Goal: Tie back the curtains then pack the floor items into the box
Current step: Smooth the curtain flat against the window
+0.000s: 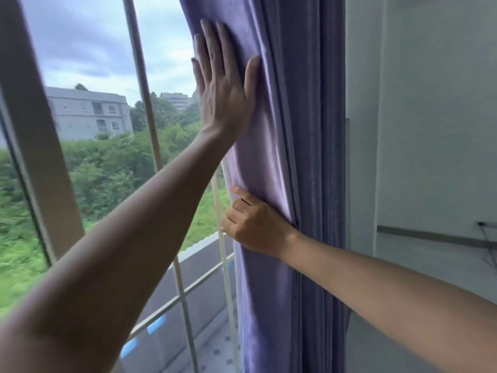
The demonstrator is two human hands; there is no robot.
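Purple curtain [282,130] beside window [94,130]: left hand [223,87] flat, right hand [255,224] fingers gripping.

You're not seeing the top or bottom of the purple curtain [290,157]; both are running out of frame, so no rod, hem or tie-back. Your left hand [224,87] is covering the fabric under its palm. Your right hand [254,224] is curling round the curtain's edge w/ fingertips going behind the cloth, hidden. The grey building [88,111] and trees outside are blurring, details too soft to tell. The small fitting [481,224] on the right wall is too tiny to identify, and it's cut off by the edge.
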